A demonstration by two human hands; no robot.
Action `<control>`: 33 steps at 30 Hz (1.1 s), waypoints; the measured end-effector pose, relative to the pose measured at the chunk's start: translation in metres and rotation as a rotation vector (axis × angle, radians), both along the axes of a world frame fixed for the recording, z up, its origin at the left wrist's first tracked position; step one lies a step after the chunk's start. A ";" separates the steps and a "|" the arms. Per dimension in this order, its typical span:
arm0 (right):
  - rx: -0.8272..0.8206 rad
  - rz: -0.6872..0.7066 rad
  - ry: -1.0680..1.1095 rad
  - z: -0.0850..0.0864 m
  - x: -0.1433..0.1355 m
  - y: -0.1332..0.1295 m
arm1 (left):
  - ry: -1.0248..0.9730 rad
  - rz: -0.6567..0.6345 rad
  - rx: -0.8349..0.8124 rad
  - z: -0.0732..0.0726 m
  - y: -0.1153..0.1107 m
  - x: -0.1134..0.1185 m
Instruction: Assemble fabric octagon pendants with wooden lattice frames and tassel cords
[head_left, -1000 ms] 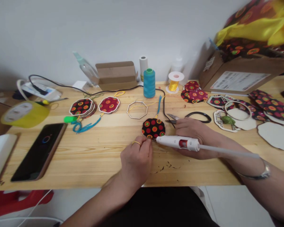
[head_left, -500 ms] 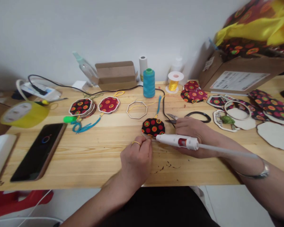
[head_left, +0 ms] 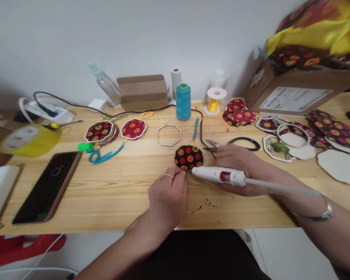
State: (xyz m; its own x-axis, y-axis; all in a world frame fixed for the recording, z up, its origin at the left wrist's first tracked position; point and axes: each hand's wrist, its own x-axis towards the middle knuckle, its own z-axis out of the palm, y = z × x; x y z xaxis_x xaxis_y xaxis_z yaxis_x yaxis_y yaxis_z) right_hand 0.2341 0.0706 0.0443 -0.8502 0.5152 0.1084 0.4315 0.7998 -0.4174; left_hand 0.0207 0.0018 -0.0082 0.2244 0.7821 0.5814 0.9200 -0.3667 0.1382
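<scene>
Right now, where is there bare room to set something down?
The widest bare patch lies between smartphone and left hand, this side of the blue tassel. A smaller one, flecked, separates that hand from the right forearm. Crowded: right of the scissors, with fabric pieces and scalloped boards.

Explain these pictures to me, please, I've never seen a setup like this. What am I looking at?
There is no machine here, just a person's two bare hands. The view comes from a camera worn on the head, looking forward and down at a wooden table.

The right hand holds a white glue gun, a pale stick poking out behind. Its tip is close to the near edge of a patterned cloth piece. The left hand is curled at that edge; what its fingertips pinch is hidden.

Around them lie a phone, yellow tape, blue thread and scissors. At the right, a cardboard box holds more cloth.
</scene>
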 end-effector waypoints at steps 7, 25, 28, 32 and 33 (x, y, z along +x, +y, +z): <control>-0.004 -0.021 -0.022 0.005 0.002 0.001 | -0.017 -0.008 0.004 0.000 0.000 0.000; 0.008 0.000 0.002 -0.004 0.001 0.001 | -0.013 -0.011 0.012 0.000 0.000 0.000; 0.002 -0.007 -0.005 -0.004 0.000 0.001 | -0.006 -0.008 0.016 -0.001 0.000 -0.001; 0.011 -0.018 0.015 -0.003 -0.001 0.001 | -0.002 -0.006 0.003 -0.001 0.000 -0.001; 0.014 -0.024 0.016 -0.003 -0.001 0.001 | 0.000 -0.007 0.004 -0.001 0.000 -0.001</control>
State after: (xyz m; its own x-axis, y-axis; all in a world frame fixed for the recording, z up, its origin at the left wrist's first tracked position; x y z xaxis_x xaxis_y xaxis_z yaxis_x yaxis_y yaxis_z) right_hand 0.2327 0.0712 0.0413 -0.8358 0.5337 0.1289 0.4439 0.7950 -0.4134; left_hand 0.0202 0.0015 -0.0089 0.2294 0.7785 0.5842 0.9176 -0.3732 0.1369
